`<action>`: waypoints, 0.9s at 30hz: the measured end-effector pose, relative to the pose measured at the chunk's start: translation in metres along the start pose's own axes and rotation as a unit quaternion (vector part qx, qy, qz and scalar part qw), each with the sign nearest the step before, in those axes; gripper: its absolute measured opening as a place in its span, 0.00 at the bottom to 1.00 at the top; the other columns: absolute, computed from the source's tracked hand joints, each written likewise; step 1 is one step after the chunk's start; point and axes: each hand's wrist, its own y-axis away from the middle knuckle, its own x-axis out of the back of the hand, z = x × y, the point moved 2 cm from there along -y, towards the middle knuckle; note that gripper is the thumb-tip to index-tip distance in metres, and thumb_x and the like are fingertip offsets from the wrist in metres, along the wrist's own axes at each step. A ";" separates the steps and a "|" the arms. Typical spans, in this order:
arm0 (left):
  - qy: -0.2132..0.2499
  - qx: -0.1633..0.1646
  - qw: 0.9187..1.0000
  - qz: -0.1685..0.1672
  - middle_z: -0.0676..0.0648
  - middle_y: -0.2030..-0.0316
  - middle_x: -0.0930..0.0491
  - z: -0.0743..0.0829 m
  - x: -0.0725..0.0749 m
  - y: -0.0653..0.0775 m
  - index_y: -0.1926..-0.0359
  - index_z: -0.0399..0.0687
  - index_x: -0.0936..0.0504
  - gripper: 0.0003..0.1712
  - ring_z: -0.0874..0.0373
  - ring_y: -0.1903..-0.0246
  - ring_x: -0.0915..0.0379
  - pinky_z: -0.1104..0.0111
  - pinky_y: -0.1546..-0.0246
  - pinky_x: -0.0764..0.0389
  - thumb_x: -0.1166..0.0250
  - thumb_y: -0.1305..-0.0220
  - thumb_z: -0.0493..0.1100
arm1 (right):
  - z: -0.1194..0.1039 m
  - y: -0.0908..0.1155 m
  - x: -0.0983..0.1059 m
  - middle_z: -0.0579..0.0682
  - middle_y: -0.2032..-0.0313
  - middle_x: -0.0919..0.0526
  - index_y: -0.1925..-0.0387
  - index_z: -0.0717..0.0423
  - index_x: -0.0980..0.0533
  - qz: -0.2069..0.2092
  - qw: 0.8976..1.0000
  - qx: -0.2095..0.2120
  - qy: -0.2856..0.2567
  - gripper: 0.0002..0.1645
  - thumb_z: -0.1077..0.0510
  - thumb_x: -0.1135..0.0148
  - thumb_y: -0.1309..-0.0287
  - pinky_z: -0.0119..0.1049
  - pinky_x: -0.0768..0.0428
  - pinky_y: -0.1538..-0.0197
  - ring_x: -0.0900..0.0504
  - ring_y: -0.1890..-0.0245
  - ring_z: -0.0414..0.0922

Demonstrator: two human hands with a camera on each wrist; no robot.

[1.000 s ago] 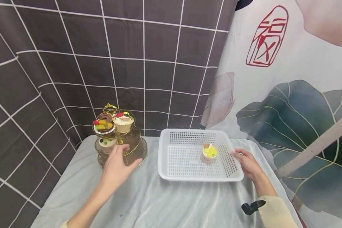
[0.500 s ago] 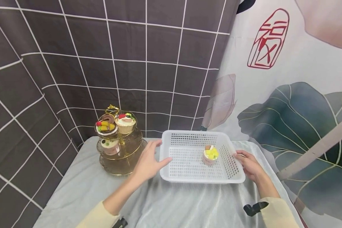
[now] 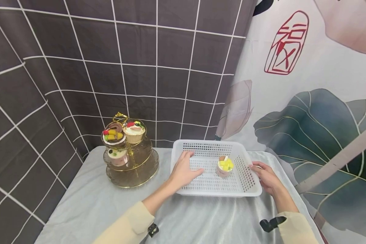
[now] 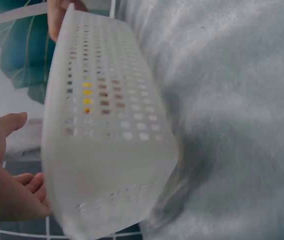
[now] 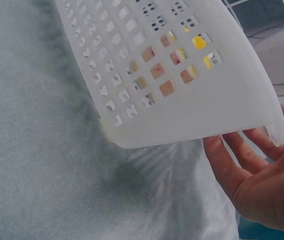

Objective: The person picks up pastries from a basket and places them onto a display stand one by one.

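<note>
My left hand (image 3: 184,171) is over the left part of a white plastic basket (image 3: 213,194), fingers and thumb spread, holding nothing. In the left wrist view its fingers (image 4: 34,187) show beyond the basket's rim. At the basket's right end my right hand (image 3: 266,178) grips the rim; the right wrist view has its fingers (image 5: 227,160) curled beneath the edge. A dessert cup (image 3: 224,166) topped with yellow fruit cubes stands upright inside, right of centre. Through the holes in the basket's side its yellow and pinkish parts show (image 5: 167,70).
Left of the basket stands a gold-trimmed tiered cake stand (image 3: 146,169). It bears a cream-topped cupcake (image 3: 134,132), a fruit-topped dessert (image 3: 113,136), a chocolate-coloured piece behind, and a lower dessert cup (image 3: 118,157). A light grey cloth (image 3: 103,206) covers the table; patterned curtains hang behind.
My left hand has moved right, from in front of the cake stand to over the basket. The right hand keeps its place at the rim, and the dessert cup stays put in the basket.
</note>
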 end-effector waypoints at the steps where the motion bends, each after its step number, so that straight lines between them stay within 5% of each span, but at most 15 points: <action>1: 0.000 0.003 1.000 -0.004 0.40 0.33 0.27 0.000 -0.005 -0.002 0.27 0.37 0.30 0.47 0.44 0.34 0.27 0.54 0.29 0.28 0.21 0.39 0.51 | 0.000 0.000 0.000 0.49 0.46 0.16 0.25 0.60 0.40 0.000 1.000 0.000 0.000 0.35 0.45 0.44 0.20 0.39 0.13 0.54 0.14 0.54 0.40; 13: 0.018 0.017 0.999 -0.041 0.41 0.32 0.28 0.011 -0.053 -0.021 0.25 0.37 0.32 0.48 0.44 0.33 0.27 0.54 0.30 0.26 0.21 0.39 0.51 | -0.003 -0.001 -0.001 0.48 0.47 0.15 0.27 0.58 0.37 0.010 1.000 -0.004 0.002 0.35 0.43 0.41 0.22 0.39 0.13 0.54 0.13 0.55 0.40; 20: 0.008 0.021 0.998 -0.051 0.43 0.34 0.27 0.016 -0.084 -0.033 0.26 0.40 0.30 0.52 0.48 0.36 0.26 0.57 0.32 0.24 0.19 0.43 0.61 | -0.002 -0.001 -0.001 0.46 0.49 0.15 0.26 0.60 0.38 0.005 1.000 -0.001 -0.007 0.35 0.44 0.42 0.21 0.39 0.13 0.55 0.13 0.55 0.40; 27: 0.011 0.057 0.996 -0.066 0.43 0.34 0.28 0.020 -0.106 -0.043 0.24 0.40 0.32 0.52 0.49 0.34 0.28 0.58 0.30 0.26 0.19 0.43 0.54 | 0.002 -0.001 -0.001 0.46 0.48 0.16 0.25 0.59 0.39 0.005 1.000 -0.006 -0.009 0.35 0.45 0.43 0.20 0.39 0.13 0.54 0.14 0.55 0.40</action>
